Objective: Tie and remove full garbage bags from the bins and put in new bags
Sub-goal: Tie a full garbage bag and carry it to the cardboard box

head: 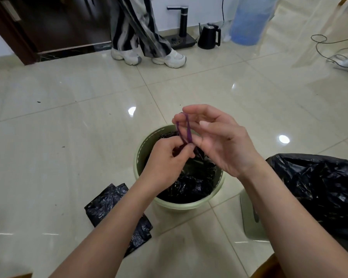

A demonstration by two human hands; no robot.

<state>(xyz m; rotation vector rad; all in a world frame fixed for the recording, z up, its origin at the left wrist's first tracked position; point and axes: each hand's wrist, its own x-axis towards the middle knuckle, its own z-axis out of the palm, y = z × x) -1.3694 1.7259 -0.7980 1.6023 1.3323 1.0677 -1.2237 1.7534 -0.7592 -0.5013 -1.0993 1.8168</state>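
Both hands, left hand (167, 155) and right hand (219, 137), pinched the purple drawstring (186, 130) mid-frame; we figured knotting was underway, next cinching it over the bin (147, 141).

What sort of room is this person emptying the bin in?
Probably a home or small office room: glossy tiled floor, an electric kettle and water dispenser set on the floor by the wall, and a small green bin lined with black plastic.

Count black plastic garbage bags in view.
3: black plastic garbage bag inside the green bin, bulging black garbage bag at right, flat folded black bags at left, possibly several.
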